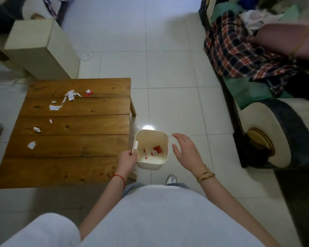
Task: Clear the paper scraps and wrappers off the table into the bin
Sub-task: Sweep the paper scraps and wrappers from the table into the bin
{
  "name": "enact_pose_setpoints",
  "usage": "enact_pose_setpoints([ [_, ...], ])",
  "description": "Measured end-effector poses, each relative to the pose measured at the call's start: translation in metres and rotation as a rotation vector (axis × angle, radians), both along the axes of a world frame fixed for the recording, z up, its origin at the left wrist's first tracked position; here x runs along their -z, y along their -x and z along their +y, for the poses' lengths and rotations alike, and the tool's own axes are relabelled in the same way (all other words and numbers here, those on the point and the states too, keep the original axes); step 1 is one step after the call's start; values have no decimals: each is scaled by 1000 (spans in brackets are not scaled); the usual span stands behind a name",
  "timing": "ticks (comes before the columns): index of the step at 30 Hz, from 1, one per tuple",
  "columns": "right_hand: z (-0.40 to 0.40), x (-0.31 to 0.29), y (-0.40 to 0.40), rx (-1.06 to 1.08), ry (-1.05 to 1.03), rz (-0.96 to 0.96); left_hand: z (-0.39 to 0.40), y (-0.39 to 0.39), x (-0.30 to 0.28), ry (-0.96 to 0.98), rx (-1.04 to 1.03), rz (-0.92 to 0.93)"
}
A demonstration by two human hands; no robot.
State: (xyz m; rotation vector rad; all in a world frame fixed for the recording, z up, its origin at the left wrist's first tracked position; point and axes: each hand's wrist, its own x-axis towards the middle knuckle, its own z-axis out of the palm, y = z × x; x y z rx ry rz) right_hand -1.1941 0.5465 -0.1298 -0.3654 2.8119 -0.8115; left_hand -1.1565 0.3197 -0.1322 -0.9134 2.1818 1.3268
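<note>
Bin (151,149) holds a few wrappers; left hand (126,160) grasps its rim, right hand (186,151) released; white scraps (61,102) and a red wrapper (88,93) remain on the bench (75,157) beside the bin

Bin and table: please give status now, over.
Left hand grips bin rim; right hand open, empty. Red wrappers in bin. Paper scraps and wrapper remain on table. Nothing blocking.

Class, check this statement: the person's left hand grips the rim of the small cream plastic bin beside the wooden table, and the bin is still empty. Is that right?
Not quite. The left hand does grip the rim of the small cream plastic bin beside the wooden table, but the bin is not empty: the head view shows red and white wrapper scraps at its bottom.
</note>
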Motion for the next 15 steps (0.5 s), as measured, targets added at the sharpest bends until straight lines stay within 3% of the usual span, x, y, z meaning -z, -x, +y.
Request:
enact_pose_setpoints([
  [7, 37, -5, 67, -62, 19, -2, 38, 49, -3, -20, -96, -21],
  [15, 13, 8, 191, -218, 8, -13, 26, 134, 9, 0, -285, -25],
])
